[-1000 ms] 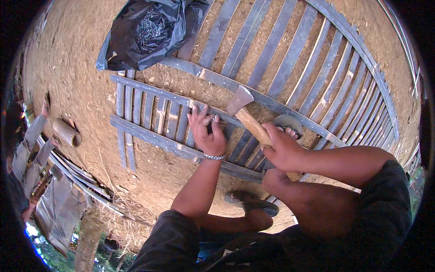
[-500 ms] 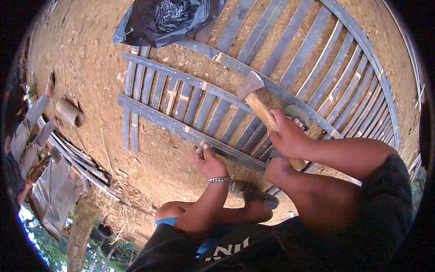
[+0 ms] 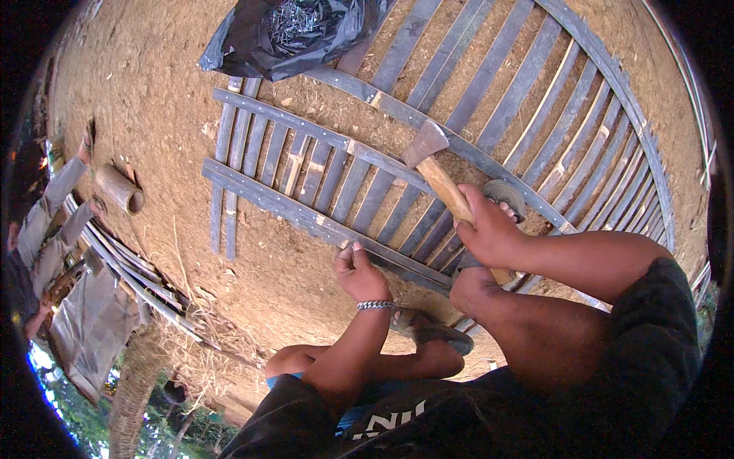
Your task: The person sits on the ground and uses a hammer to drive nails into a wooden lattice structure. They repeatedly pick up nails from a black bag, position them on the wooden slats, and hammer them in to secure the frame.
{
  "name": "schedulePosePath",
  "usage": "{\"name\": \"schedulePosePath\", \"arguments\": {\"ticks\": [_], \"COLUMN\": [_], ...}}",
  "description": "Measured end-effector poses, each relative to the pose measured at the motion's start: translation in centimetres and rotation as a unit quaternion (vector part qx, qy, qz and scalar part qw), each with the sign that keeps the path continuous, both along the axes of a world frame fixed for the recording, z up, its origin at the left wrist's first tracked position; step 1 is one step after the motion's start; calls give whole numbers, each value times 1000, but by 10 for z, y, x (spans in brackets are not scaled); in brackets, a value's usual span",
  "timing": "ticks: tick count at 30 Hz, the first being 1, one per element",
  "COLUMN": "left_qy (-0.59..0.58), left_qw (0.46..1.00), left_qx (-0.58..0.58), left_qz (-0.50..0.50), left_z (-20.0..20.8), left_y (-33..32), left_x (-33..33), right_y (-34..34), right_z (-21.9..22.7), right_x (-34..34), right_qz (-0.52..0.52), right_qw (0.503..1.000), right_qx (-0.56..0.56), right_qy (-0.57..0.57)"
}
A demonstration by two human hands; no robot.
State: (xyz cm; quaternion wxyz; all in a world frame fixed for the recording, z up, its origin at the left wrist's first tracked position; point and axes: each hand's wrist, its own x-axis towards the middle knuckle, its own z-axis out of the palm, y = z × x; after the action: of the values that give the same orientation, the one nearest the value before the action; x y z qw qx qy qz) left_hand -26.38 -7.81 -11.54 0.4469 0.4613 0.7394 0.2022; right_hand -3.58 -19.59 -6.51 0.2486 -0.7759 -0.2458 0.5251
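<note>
My right hand (image 3: 489, 227) is wrapped round the wooden handle of a hatchet (image 3: 442, 180), its rusty metal head up and to the left over the slats. My left hand (image 3: 361, 277) is closed in a pinch at the near rail of a dark slatted panel (image 3: 264, 197); anything between its fingertips is too small to make out. The panel has narrow dark slats fixed across two long rails, with small shiny nail heads dotted along them. At the top, a black plastic bag (image 3: 237, 50) lies open with a heap of loose nails (image 3: 297, 24) inside.
A larger slatted panel (image 3: 527, 92) lies beyond on bare earth. My sandaled foot (image 3: 505, 200) is by the hatchet. At left are a hollow log piece (image 3: 120, 189), long poles (image 3: 130, 264), dry straw (image 3: 202, 344) and another person's legs (image 3: 57, 187).
My left hand has moved slightly right and up, closer against the near rail. The hatchet stays in my right hand, nearly still. The whole view has shifted a little.
</note>
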Motion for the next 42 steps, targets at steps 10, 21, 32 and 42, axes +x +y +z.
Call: {"name": "schedulePosePath", "arguments": {"ticks": [10, 21, 32, 42], "left_qy": [-9, -54, -32, 10], "left_qw": [1000, 998, 999, 1000], "left_qx": [-4, -4, -7, -9], "left_qz": [-1, 27, 5, -21], "left_z": [1, 1, 2, 4], "left_y": [4, 1, 2, 5], "left_x": [-3, -3, -7, -8], "right_y": [13, 19, 15, 21], "right_z": [-1, -2, -5, 0], "right_x": [16, 31, 28, 29], "right_qz": [30, 111, 93, 99], "right_qw": [999, 992, 992, 993], "right_qx": [-38, 14, 37, 5], "right_qy": [26, -53, -80, -62]}}
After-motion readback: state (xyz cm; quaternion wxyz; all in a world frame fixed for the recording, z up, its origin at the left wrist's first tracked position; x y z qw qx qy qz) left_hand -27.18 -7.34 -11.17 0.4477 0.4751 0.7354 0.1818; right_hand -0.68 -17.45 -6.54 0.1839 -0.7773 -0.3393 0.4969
